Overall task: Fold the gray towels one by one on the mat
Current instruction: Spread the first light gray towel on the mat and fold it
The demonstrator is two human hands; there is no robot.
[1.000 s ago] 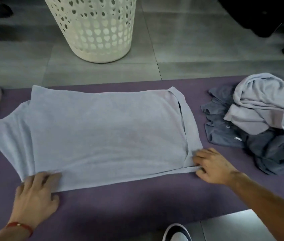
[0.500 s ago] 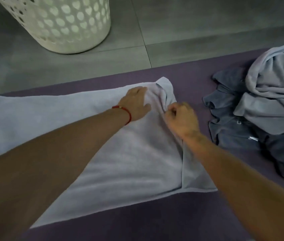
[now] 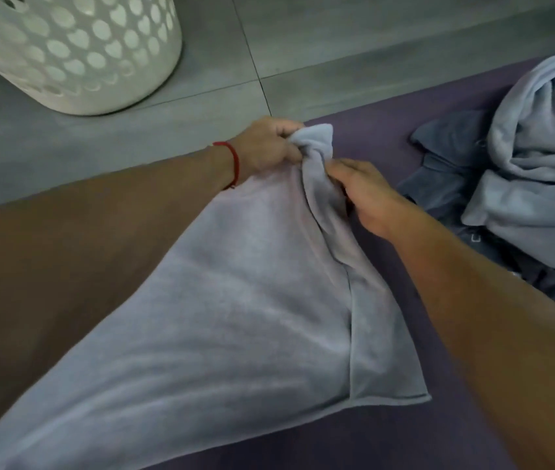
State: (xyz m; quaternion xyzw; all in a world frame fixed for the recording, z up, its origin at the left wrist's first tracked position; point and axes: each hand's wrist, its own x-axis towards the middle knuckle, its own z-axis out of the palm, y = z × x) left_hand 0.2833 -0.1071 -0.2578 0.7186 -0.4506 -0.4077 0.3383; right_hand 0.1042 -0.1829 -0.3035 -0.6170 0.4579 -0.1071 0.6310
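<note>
Mat (image 3: 388, 435), purple, covers the lower and right part of the head view and lies on a gray tiled floor (image 3: 303, 45). The light gray towel (image 3: 235, 317) takes up the centre of the mat. Its near right corner lies flat on the mat, with a narrow folded strip running along its right edge. Its far right corner is now raised off the mat and bunched, whereas half a second ago that corner was only being gathered against the surface. The towel body now slopes up from the mat toward the raised corner.

A pile of unfolded towels (image 3: 523, 181) lies on the mat at the right edge, apart from the towel being worked; light gray cloth rests on top of darker gray cloth. A white perforated laundry basket (image 3: 66, 52) stands on the floor at top left, beyond the mat.

The left hand (image 3: 266, 147) has its fingers curled round the bunched far corner and grips it; in the earlier frame this hand lay on the towel surface. A red cord (image 3: 233, 162) circles the left wrist. The right hand (image 3: 361, 188) is just beside the left hand, on the right side of the raised fold. Its thumb and fingertips pinch the towel edge below the bunched corner. Both forearms reach across the towel from the near side.
</note>
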